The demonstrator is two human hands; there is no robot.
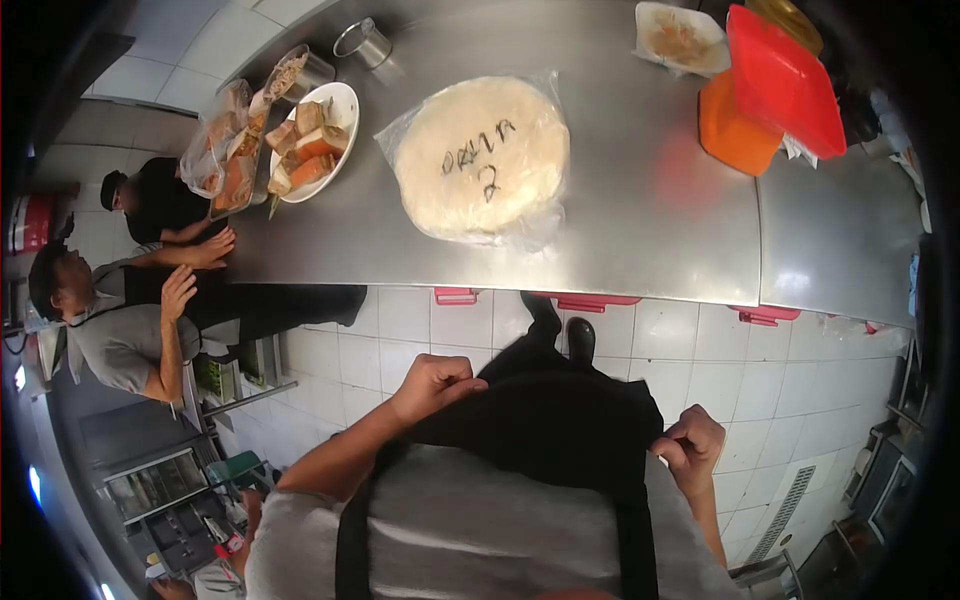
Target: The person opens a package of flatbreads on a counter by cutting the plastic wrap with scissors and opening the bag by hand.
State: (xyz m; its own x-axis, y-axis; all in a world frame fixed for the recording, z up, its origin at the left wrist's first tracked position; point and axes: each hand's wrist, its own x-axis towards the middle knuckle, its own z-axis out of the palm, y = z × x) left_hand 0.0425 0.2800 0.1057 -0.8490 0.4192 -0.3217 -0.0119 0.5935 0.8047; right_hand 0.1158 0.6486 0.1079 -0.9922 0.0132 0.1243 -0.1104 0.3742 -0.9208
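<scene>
My left hand (435, 388) is closed in a pinch at the left edge of the black apron (530, 425) I wear. On the other side my right hand (692, 438) is curled with its fingertips on the apron's right edge. Both hands hang in front of my body, short of the steel table (640, 220). Nearest to them on the table lies a clear plastic bag (545, 225) around a pale, round, flat slab of what looks like dough (480, 155), with black handwriting and a "2" on it.
At the table's left are a white plate of orange and brown chunks (310, 150), bagged food (235, 150) and metal containers (362, 45). An orange container (735, 125), red tray (785, 80) and foam tray (682, 40) stand right. Two co-workers (120, 330) stand left.
</scene>
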